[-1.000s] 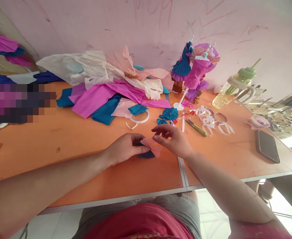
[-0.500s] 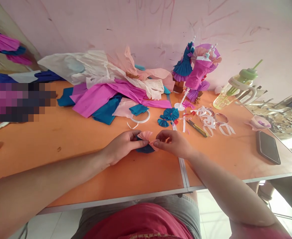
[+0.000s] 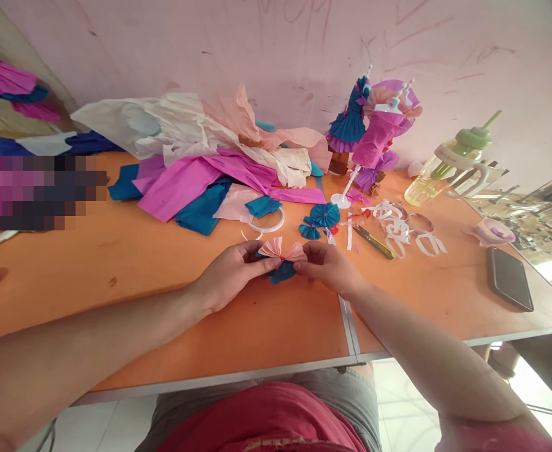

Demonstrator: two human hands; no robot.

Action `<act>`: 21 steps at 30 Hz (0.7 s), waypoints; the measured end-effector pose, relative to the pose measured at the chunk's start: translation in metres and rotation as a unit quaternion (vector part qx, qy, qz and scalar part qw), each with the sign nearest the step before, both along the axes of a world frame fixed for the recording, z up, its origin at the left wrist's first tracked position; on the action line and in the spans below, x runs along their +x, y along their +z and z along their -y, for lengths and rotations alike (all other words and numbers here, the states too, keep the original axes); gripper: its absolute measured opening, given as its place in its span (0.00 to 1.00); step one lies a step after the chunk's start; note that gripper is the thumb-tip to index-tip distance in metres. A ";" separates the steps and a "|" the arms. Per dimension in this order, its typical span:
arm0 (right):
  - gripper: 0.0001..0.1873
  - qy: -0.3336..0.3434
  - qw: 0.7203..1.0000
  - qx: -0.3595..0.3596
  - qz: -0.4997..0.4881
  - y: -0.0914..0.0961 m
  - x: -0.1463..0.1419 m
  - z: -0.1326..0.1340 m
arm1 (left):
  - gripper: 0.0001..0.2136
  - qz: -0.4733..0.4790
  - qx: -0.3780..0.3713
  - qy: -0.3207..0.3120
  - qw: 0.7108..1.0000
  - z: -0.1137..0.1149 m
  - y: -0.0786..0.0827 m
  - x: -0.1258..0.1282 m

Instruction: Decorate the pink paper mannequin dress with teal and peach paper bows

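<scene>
A pleated paper bow, pink above and dark blue below with a small orange-red tie at its middle, is held between my two hands over the orange table. My left hand pinches its left side between thumb and fingers. On the other side, my right hand grips the right edge the same way. Blue paper rosettes lie just beyond my right hand. A white ring of ribbon rests behind the bow, with a scrap of blue paper partly over it.
Sheets of coloured crepe paper are heaped along the wall. A small dress form in magenta paper stands at the back. Yellow thread snips, white ribbon curls, a phone and a green-lidded bottle lie or stand rightward.
My right hand has shifted its grip on the bow's right side. The pink layer is now spread wider and its orange-red tie shows more clearly.
</scene>
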State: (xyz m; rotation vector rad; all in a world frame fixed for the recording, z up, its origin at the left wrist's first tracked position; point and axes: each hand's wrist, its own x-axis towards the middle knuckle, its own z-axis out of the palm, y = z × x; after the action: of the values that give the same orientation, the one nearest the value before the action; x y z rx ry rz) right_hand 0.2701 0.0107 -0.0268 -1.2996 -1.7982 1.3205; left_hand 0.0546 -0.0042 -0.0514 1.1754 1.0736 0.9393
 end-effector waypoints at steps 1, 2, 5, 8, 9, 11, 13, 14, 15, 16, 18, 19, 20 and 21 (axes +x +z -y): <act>0.11 0.003 1.000 -0.023 -0.018 0.000 0.001 -0.001 | 0.20 0.008 -0.008 -0.009 1.000 0.000 0.000 0.000; 0.12 0.010 0.998 -0.047 -0.036 0.001 0.001 -0.001 | 0.19 0.018 -0.016 -0.016 1.000 0.000 0.001 0.000; 0.17 0.018 0.994 -0.078 -0.070 0.004 0.002 0.000 | 0.18 0.046 -0.027 -0.036 0.998 0.000 0.002 0.001; 0.23 0.041 0.991 -0.090 -0.086 0.006 -0.001 0.004 | 0.16 0.032 -0.004 -0.030 0.999 -0.001 0.002 0.001; 0.24 0.045 0.993 -0.077 -0.081 0.006 -0.003 0.005 | 0.16 0.015 0.004 -0.025 1.000 -0.001 0.002 0.001; 0.23 0.042 0.996 -0.032 -0.065 0.004 -0.006 0.006 | 0.18 -0.033 0.008 -0.020 0.999 0.001 0.005 0.001; 0.17 0.038 0.998 -0.015 -0.053 0.002 -0.009 0.006 | 0.23 -0.083 0.000 -0.023 0.996 0.004 0.009 0.001; 0.15 0.033 0.998 -0.021 -0.047 0.001 -0.009 0.006 | 0.24 -0.098 -0.004 -0.022 0.995 0.006 0.012 0.001; 0.15 0.022 0.998 -0.030 -0.045 0.001 -0.010 0.005 | 0.24 -0.101 -0.007 -0.023 0.995 0.008 0.014 0.001; 0.15 0.005 0.998 -0.035 -0.047 0.000 -0.009 0.004 | 0.24 -0.094 -0.007 -0.022 0.995 0.008 0.016 0.001; 0.16 -0.031 0.998 -0.025 -0.058 0.000 -0.008 0.003 | 0.23 -0.072 -0.006 -0.016 0.997 0.008 0.017 0.002; 0.17 -0.044 0.997 -0.021 -0.068 0.000 -0.007 0.003 | 0.23 -0.064 -0.004 -0.010 0.998 0.007 0.016 0.002; 0.17 -0.050 0.995 -0.021 -0.079 0.000 -0.006 0.003 | 0.23 -0.059 0.000 -0.001 0.998 0.006 0.016 0.003; 0.18 -0.049 0.995 -0.024 -0.086 0.001 -0.006 0.003 | 0.23 -0.058 0.005 0.009 0.998 0.005 0.015 0.003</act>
State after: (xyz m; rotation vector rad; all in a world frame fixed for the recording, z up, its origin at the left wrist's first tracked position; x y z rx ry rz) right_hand 0.2640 0.0073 -0.0262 -1.2419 -1.5755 1.3858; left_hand 0.0577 -0.0095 -0.0368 1.2421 1.1747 0.9009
